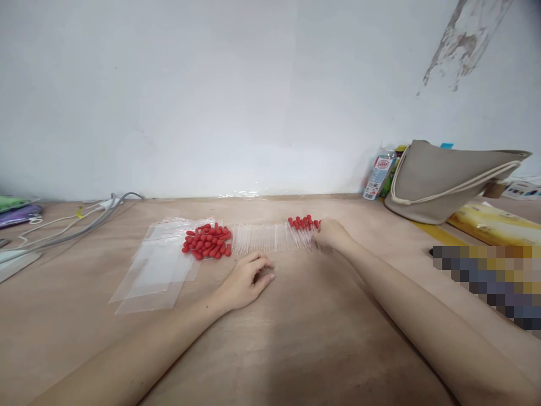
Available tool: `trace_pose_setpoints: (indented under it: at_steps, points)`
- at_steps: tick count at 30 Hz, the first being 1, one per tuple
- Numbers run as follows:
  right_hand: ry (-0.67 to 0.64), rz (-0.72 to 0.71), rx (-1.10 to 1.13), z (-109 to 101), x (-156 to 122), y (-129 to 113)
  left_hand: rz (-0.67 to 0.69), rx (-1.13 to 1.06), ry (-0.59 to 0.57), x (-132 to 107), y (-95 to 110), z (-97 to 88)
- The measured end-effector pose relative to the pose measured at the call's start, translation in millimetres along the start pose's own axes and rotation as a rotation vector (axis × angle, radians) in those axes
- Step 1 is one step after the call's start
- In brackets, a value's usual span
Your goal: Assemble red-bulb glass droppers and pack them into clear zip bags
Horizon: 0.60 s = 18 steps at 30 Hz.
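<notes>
While resting the left hand, loosely curled around nothing visible, at six o'clock from the clear tubes in the head view, held the right hand at three o'clock, beside the red-bulbed tubes; could not tell its grip. Seemed busy seating bulbs, next calling for a light pinch. Saw flat plastic bags toward nine o'clock, partly under loose red bulbs; could not see inside the grey bag between two and three.
</notes>
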State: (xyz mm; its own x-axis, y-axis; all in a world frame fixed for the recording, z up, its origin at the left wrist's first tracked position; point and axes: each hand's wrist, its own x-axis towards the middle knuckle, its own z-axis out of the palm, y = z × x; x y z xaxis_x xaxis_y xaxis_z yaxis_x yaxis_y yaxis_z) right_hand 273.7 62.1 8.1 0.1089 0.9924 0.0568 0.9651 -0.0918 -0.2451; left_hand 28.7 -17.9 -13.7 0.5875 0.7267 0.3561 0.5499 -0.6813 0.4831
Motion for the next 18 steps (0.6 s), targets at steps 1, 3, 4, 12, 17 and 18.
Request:
trace_pose_setpoints:
  at_steps: [1,3,4,12,17,18]
  points:
    - [0.008,0.005,-0.011,-0.6,-1.9,-1.0,0.001,0.001,-0.001,0.0,-0.2,0.1]
    - [0.017,0.012,-0.028,-1.3,-5.1,-2.2,0.004,-0.001,-0.002,0.1,-0.5,0.3]
    - [0.018,0.016,-0.034,-1.4,-6.2,-2.4,0.006,-0.002,-0.001,0.2,-0.6,0.4]
    - [0.033,0.04,-0.054,9.8,-5.1,-5.1,0.004,-0.002,0.017,-0.3,1.0,-0.6]
    - [0.009,0.048,-0.041,5.7,-0.9,-3.8,-0.016,0.012,0.037,-1.6,0.4,0.2]
    - [0.002,0.056,-0.038,2.0,-0.5,-2.8,-0.015,0.014,0.044,-2.0,0.5,1.0]
